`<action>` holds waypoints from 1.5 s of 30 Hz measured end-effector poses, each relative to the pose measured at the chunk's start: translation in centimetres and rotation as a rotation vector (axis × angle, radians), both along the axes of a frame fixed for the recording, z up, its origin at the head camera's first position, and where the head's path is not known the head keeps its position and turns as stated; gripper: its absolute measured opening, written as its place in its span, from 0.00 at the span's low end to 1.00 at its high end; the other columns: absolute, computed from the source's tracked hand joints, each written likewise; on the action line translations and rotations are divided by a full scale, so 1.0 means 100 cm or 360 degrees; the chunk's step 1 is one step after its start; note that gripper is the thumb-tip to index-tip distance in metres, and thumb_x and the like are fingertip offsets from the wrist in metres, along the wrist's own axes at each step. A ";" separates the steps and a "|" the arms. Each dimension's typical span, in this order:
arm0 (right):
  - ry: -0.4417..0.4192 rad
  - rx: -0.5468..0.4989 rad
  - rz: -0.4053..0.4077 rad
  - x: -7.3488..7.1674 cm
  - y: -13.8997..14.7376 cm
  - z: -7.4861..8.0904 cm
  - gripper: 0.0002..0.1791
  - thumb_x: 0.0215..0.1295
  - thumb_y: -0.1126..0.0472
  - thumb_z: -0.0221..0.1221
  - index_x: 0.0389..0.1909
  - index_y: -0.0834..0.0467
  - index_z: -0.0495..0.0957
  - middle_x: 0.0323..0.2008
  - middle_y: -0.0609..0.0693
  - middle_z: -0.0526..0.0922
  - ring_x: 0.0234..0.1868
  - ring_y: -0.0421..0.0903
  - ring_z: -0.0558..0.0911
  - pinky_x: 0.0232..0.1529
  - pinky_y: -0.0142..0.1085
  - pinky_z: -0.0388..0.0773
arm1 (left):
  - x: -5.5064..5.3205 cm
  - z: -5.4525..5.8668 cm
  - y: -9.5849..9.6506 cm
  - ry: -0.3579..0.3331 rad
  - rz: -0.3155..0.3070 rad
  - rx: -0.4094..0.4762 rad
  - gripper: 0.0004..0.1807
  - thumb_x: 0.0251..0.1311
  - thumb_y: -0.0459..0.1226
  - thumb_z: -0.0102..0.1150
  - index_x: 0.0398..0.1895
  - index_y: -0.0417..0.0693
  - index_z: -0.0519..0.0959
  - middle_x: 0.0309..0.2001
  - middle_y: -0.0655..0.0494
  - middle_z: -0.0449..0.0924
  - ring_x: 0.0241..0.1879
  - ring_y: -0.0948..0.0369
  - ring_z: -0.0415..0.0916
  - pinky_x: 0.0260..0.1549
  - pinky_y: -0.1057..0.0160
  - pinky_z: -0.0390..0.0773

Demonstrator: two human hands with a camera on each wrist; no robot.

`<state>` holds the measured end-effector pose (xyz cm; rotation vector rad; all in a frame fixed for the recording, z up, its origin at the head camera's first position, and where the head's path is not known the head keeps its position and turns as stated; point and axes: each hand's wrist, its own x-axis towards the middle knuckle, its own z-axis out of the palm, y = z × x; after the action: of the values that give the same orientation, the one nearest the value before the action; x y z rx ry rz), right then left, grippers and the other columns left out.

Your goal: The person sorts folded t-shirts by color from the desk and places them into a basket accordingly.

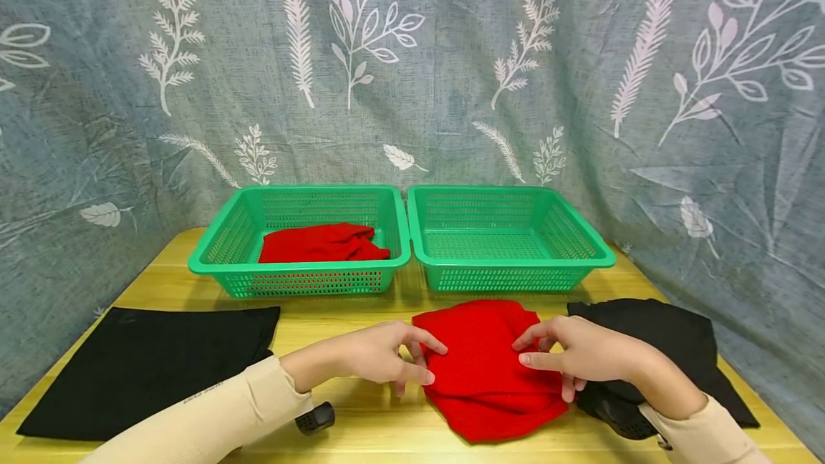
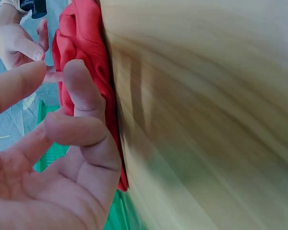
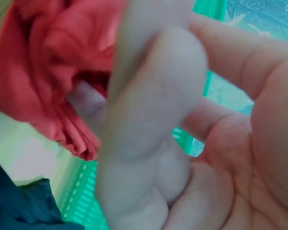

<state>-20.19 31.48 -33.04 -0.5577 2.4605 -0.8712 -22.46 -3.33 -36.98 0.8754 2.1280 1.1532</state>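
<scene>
A red cloth (image 1: 480, 371), rumpled and folded, lies on the table in the head view. My left hand (image 1: 380, 356) is at its left edge, fingers loosely bent, thumb and forefinger apart. At the right edge is my right hand (image 1: 580, 353), also with thumb and forefinger apart. In the right wrist view, one fingertip of that hand touches the folds of the red cloth (image 3: 53, 62). Neither hand visibly pinches the cloth. The left wrist view shows bent fingers (image 2: 81, 86) in front of the red cloth (image 2: 84, 43), hiding part of it.
Behind stand two green plastic baskets side by side. The left basket (image 1: 309, 192) has a red cloth (image 1: 316, 243) in it; the right basket (image 1: 512, 262) shows its bare bottom. Black cloths lie at the left (image 1: 148, 364) and right (image 1: 670, 335), the right one partly behind my right wrist.
</scene>
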 end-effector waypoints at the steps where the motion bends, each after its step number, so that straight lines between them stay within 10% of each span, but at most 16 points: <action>1: 0.0001 -0.0007 0.0003 -0.001 -0.001 0.000 0.22 0.78 0.51 0.64 0.64 0.60 0.83 0.35 0.54 0.82 0.20 0.56 0.87 0.24 0.38 0.82 | 0.000 0.000 -0.003 -0.0003 -0.0004 0.0003 0.23 0.72 0.37 0.68 0.68 0.50 0.81 0.37 0.54 0.84 0.23 0.57 0.84 0.27 0.66 0.73; 28: -0.0102 -0.0178 0.0071 -0.006 -0.059 -0.014 0.20 0.79 0.52 0.64 0.64 0.58 0.85 0.23 0.60 0.87 0.22 0.69 0.86 0.22 0.33 0.80 | 0.002 0.005 -0.081 -0.0024 0.0056 -0.0065 0.22 0.75 0.38 0.65 0.69 0.50 0.81 0.44 0.52 0.82 0.28 0.51 0.86 0.31 0.65 0.75; 37: -0.0100 -0.0213 0.0141 -0.005 -0.073 -0.009 0.20 0.79 0.55 0.63 0.66 0.59 0.84 0.69 0.64 0.80 0.22 0.66 0.86 0.27 0.34 0.80 | 0.004 0.009 -0.099 0.0002 0.0069 -0.0116 0.22 0.74 0.38 0.65 0.70 0.50 0.81 0.43 0.52 0.82 0.26 0.49 0.86 0.30 0.65 0.73; 45: -0.0079 -0.0088 0.0201 -0.002 -0.067 -0.006 0.23 0.80 0.51 0.62 0.71 0.51 0.80 0.38 0.53 0.78 0.20 0.59 0.87 0.38 0.35 0.85 | 0.007 0.011 -0.102 -0.0083 0.0134 -0.0094 0.26 0.74 0.38 0.66 0.74 0.54 0.77 0.44 0.48 0.80 0.29 0.50 0.87 0.24 0.66 0.67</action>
<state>-20.41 24.77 -33.66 -0.6949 2.3352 -0.8929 -21.78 -13.53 -35.90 0.7278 2.1631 1.1362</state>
